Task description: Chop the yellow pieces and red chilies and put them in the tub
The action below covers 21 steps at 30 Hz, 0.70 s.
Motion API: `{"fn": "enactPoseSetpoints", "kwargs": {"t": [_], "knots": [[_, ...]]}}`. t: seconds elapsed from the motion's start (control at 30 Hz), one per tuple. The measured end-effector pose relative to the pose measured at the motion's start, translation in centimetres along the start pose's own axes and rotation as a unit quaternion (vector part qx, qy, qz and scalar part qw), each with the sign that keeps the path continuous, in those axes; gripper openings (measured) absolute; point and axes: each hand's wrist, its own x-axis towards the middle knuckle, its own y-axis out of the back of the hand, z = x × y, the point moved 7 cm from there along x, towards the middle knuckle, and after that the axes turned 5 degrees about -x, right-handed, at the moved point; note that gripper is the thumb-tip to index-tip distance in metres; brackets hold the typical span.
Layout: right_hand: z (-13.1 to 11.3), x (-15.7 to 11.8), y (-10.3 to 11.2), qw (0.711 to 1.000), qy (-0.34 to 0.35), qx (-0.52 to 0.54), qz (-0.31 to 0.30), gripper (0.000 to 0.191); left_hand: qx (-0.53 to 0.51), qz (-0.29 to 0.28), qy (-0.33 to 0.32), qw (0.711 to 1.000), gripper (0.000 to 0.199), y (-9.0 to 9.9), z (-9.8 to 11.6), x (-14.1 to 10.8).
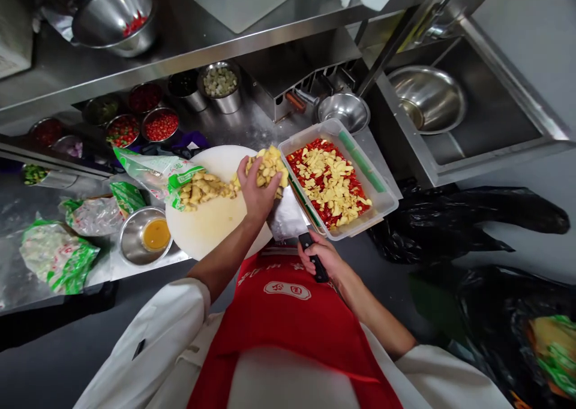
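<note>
My left hand is closed over a heap of pale yellow ginger pieces at the right edge of the round white cutting board. In my right hand is a cleaver, gripped by its black handle. Its broad blade lies flat beneath the heap, partly hidden. Whole ginger pieces spill across the board from an opened green and white bag. Right beside the blade, a clear plastic tub holds chopped red chillies topped with sliced ginger.
Left of the board stand a steel bowl with yellowish liquid and more bags. Behind are several steel pots, including one of red chillies. A shelf edge overhangs them. At right are a sink and black bags.
</note>
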Motion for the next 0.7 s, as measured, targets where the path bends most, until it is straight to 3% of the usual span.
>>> {"fn": "enactPoseSetpoints", "kwargs": {"t": [0.2,0.3,0.37,0.43,0.53,0.63,0.7], "knots": [[-4.2,-0.5,3.1,0.983,0.113,0.077,0.120,0.026,-0.078,-0.172,-0.088,0.978,0.051,-11.7,5.4,3.6],[-6.8,1.2,4.8,0.970,0.120,0.130,0.168,0.030,-0.072,-0.297,-0.172,0.937,0.051,-17.3,7.1,2.8],[-8.1,2.2,5.5,0.965,0.110,0.170,0.167,0.031,-0.047,-0.368,-0.233,0.899,0.048,-20.1,7.6,1.8],[-8.4,2.1,6.1,0.964,0.099,0.199,0.148,0.031,-0.010,-0.399,-0.245,0.884,0.045,-22.2,6.9,2.0],[-6.6,-0.4,6.5,0.967,0.088,0.209,0.116,0.029,0.056,-0.397,-0.173,0.900,0.045,-24.3,4.3,4.6],[-3.5,-4.5,7.2,0.965,0.123,0.193,0.125,0.026,0.092,-0.416,-0.102,0.899,0.042,-25.1,1.2,7.2],[-1.4,-7.2,7.5,0.960,0.155,0.186,0.144,0.024,0.085,-0.428,-0.088,0.896,0.032,-24.7,-0.1,7.8]]}}
